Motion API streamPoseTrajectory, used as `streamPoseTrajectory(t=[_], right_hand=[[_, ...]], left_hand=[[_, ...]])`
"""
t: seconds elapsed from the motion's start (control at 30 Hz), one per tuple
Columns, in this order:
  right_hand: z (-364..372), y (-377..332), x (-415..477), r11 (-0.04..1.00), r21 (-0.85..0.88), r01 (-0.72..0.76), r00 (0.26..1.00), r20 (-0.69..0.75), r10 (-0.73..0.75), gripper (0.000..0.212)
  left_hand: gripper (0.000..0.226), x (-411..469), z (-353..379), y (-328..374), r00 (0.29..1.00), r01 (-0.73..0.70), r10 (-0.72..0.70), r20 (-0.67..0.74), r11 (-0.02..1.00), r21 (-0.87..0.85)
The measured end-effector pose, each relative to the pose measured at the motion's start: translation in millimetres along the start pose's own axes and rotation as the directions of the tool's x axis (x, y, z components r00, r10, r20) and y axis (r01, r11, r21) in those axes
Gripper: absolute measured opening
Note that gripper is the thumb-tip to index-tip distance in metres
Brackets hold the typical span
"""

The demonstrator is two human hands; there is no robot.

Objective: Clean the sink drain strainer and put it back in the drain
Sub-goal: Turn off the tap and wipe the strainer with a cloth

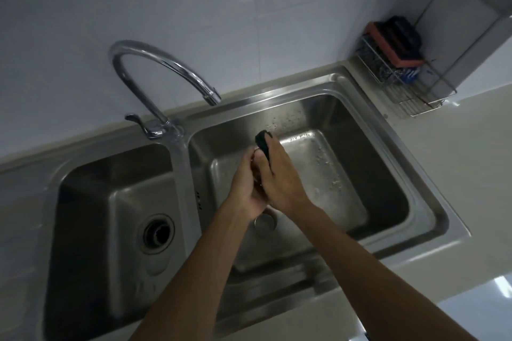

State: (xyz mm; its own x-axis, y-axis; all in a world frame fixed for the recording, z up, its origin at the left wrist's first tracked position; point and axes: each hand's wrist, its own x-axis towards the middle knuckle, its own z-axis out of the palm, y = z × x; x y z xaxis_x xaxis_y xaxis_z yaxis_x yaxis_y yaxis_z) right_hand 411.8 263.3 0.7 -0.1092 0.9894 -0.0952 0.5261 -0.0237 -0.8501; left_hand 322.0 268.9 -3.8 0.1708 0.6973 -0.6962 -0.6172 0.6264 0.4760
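Note:
Both my hands meet over the right basin (374, 174) of a steel double sink. My left hand (245, 183) cups the drain strainer (255, 153), which is almost hidden; only a thin metal edge shows near my fingertips. My right hand (279, 177) presses a dark scrubbing sponge (263, 142) against it, the sponge sticking out past my fingers. Below my wrists lies the right basin's drain opening (265, 222), partly covered by my hands.
A curved chrome faucet (155, 69) stands behind the divider, its spout over the right basin. The left basin has its own dark drain (158, 233). A wire rack (399, 77) with sponges sits on the counter at the back right. Pale countertop (457, 160) runs to the right.

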Motion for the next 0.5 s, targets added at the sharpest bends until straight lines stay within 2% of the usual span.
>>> streamPoseTrajectory(t=[0.13,0.2,0.27,0.3,0.37,0.43,0.5], right_hand=[[26.7,-1.0,-33.6,0.959,-0.127,0.252,0.964,0.122,-0.237,0.061],[22.2,2.2,-19.6,0.977,-0.108,0.186,0.981,0.076,-0.178,0.060],[13.5,-6.3,-1.9,1.000,0.028,-0.012,1.000,0.002,0.012,0.058],[14.0,-10.6,-1.6,0.997,0.067,-0.034,0.999,-0.011,0.035,0.056],[20.4,-16.2,-15.5,0.999,-0.014,0.052,0.998,-0.019,-0.052,0.053],[15.9,-4.9,-24.1,0.982,-0.141,0.128,0.989,-0.055,-0.137,0.048],[-4.6,7.3,-13.3,0.989,-0.143,0.046,0.992,-0.110,-0.062,0.041]], left_hand=[[0.060,0.9,-21.0,23.5,0.993,-0.031,0.034,-0.110,0.999,0.030],[0.054,-4.2,-20.9,19.7,0.998,0.008,-0.005,-0.068,0.999,0.052],[0.052,-6.1,-16.9,14.9,1.000,0.028,-0.027,-0.015,0.998,0.059],[0.052,-6.0,-15.8,16.2,1.000,0.016,-0.015,-0.007,0.998,0.060],[0.051,-2.3,-18.5,23.5,0.999,-0.023,0.026,-0.030,0.995,0.100],[0.042,3.3,-21.0,29.3,0.988,-0.091,0.120,-0.098,0.960,0.263],[0.031,10.4,-26.6,26.4,0.953,-0.162,0.275,-0.127,0.817,0.553]])
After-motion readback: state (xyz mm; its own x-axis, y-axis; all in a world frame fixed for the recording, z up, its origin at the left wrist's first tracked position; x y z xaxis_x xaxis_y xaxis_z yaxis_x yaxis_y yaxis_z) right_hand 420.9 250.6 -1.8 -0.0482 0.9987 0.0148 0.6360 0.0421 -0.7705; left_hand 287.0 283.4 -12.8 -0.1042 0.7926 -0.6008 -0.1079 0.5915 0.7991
